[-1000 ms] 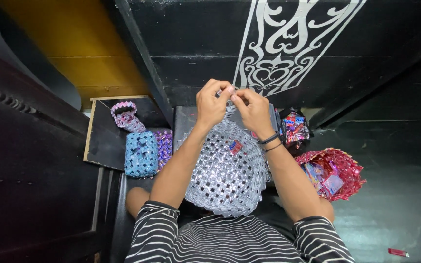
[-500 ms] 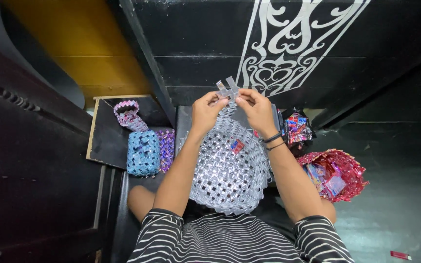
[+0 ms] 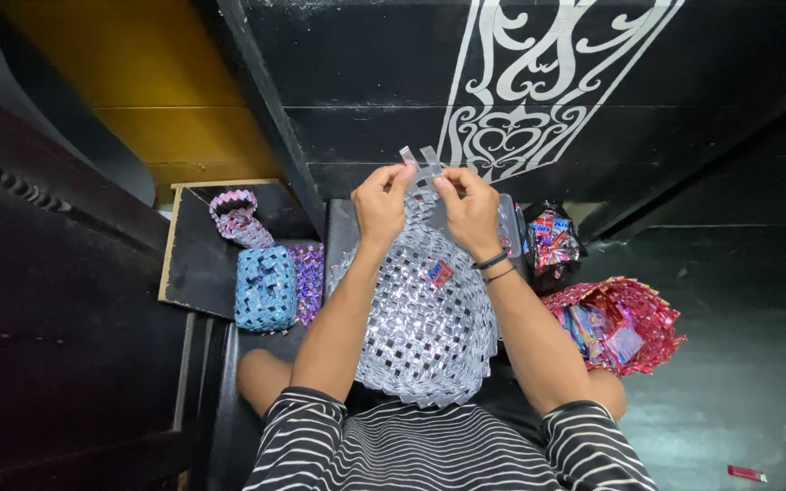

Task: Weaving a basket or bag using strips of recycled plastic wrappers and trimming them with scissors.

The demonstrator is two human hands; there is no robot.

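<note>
A large silver woven basket [image 3: 425,314], made of folded foil strips, rests on my lap between my forearms. My left hand [image 3: 380,202] and my right hand [image 3: 468,207] pinch its far rim, where two loose silver strip ends [image 3: 418,160] stick up between my fingertips. A small red and blue wrapper piece [image 3: 439,272] is woven into the basket's side. Two dark bands circle my right wrist.
A blue woven basket [image 3: 264,286], a purple one [image 3: 307,275] and a pink woven piece [image 3: 236,216] sit on a dark board at left. A black bag of wrappers [image 3: 549,242] and a red woven basket [image 3: 623,320] with wrappers stand at right. A black wall with white ornament rises ahead.
The silver strip ends, hidden under my fingertips a second ago, now stick up above the rim. Both hands have shifted slightly along the rim; the basket stays on my lap.
</note>
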